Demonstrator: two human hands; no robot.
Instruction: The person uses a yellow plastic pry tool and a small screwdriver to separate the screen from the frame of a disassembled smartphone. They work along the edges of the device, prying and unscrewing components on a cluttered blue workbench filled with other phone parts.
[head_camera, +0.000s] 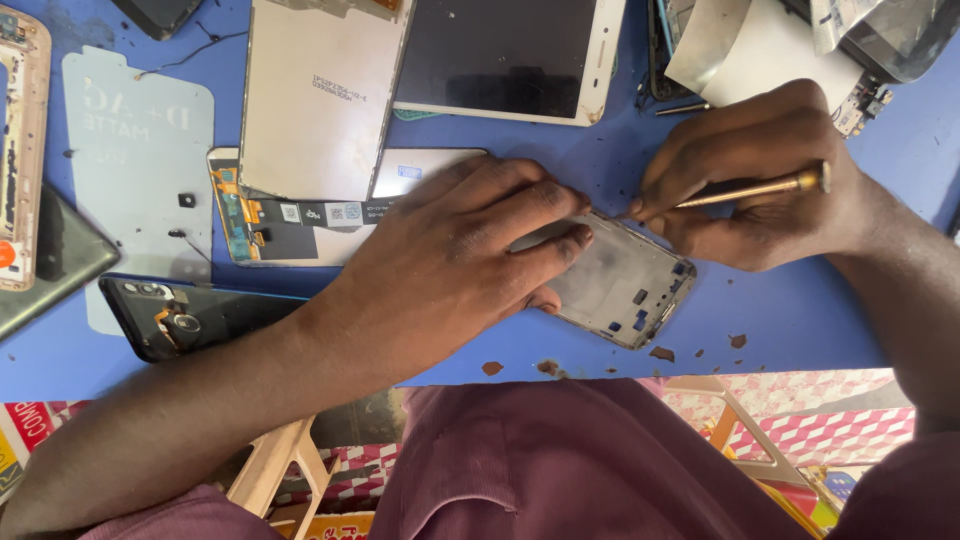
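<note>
- Firstly, fingers (545, 205) of the left hand (450, 255): spread flat and pressed down on a stripped phone frame (625, 285), pinning it rather than closing around it.
- Right hand (765, 180): fingers clenched around a slim brass-coloured screwdriver (760, 187), tip end hidden between the fingertips right at the upper edge of the frame; knurled end pointing out to the right.
- Phone frame: flat on the blue bench (790, 320), tilted diagonally, between the two hands, near the front edge; grey inner face up, small dark parts showing along its lower right end.
- Just beyond the left hand: a pale display panel (320, 95) lying back-up, with a flex strip and small labels along its lower end, overlapping another panel (420, 170) beneath.
- Further up: a white-framed screen (510, 55) with dark glass, face up.
- Left of the forearm: a dark phone back (190, 315) with camera cut-outs, near the bench's front edge.
- Far left: a translucent protector sheet (135, 150), a gold-rimmed phone frame (20, 150) at the edge of view, a dark slab (50, 265) below it.
- Upper right: pale sheets (770, 45) and a small circuit piece (865, 105), close behind the right hand.
- Front edge of the bench: small brown flecks (660, 353) scattered about.
- Nearest the camera: maroon clothing (600, 470).
</note>
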